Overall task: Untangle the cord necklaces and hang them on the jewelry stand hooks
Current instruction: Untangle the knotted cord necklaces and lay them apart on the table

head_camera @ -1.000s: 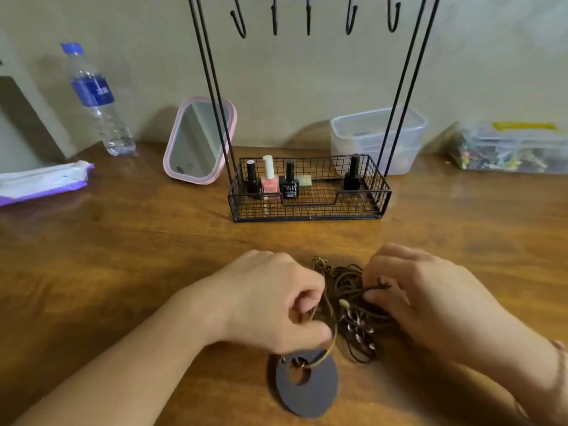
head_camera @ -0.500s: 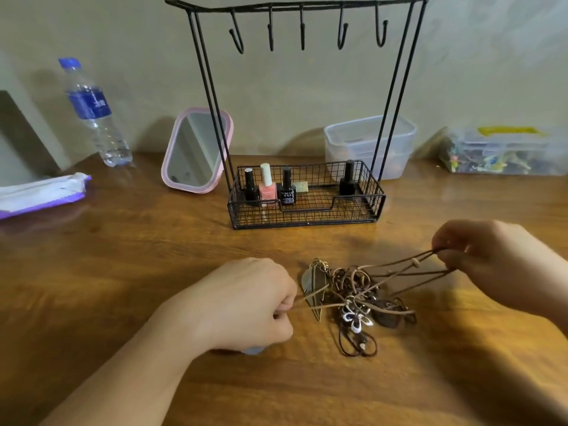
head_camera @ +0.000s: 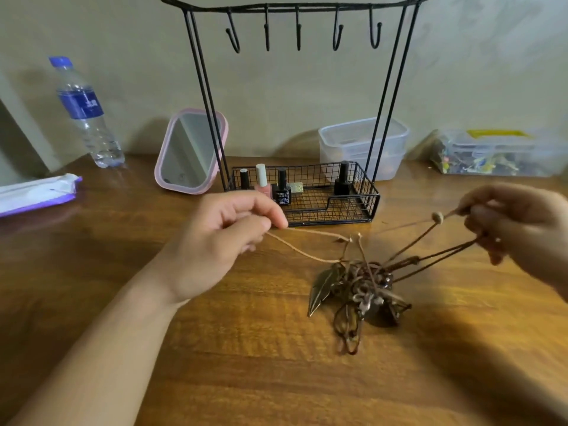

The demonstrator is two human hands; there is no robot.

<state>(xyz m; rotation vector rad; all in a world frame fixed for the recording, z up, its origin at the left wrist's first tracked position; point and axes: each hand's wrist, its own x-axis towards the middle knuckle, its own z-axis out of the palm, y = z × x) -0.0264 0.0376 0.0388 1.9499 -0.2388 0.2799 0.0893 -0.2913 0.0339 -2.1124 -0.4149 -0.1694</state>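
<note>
Lower centre-right: tangled cord necklaces (head_camera: pixel 361 290) bunched on the wooden surface (head_camera: pixel 246 364), individual pendants hard to separate beyond a metal leaf (head_camera: pixel 322 287). Left hand (head_camera: pixel 221 238), mid-frame, fingers pinching a tan cord running right into the knot. Right hand (head_camera: pixel 519 229), partly cut off at the right edge, fingers clamped on several dark cords pulled taut. Behind, jewelry stand (head_camera: pixel 295 9), five bare hooks, wire basket (head_camera: pixel 338 210) holding nail polish bottles (head_camera: pixel 282 189). Far right, clear tubs, contents blurred.
</note>
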